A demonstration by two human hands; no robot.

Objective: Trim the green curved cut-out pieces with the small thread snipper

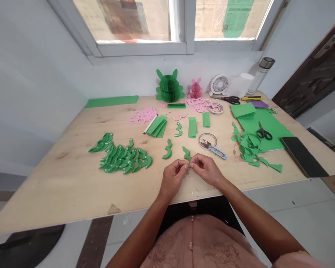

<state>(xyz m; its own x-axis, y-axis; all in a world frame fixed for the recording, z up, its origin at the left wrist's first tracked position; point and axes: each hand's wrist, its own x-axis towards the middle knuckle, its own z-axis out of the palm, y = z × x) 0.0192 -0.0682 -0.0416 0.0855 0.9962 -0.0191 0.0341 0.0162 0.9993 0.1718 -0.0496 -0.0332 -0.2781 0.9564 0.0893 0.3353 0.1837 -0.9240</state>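
A wavy green paper piece (pixel 187 153) is pinched at its near end between my two hands, close to the front edge of the table. My left hand (pixel 175 175) has thumb and forefinger closed on it from the left. From the right, my right hand (pixel 206 169) grips the same end, its fingertips nearly touching the left ones. Just left lies another wavy green piece (pixel 167 149). Blue-handled thread snips (pixel 214 149) rest partly over a tape roll (pixel 200 140) to the right. Exactly what the fingertips do is hidden.
A pile of wavy green pieces (pixel 124 159) lies left. Green scraps (pixel 249 149), black scissors (pixel 264 132) and a phone (pixel 304 156) are right. Folded green strips (pixel 158 125) and pink cutouts (pixel 145 115) lie mid-table. Behind stand a green paper figure (pixel 169 87) and a fan (pixel 219 84).
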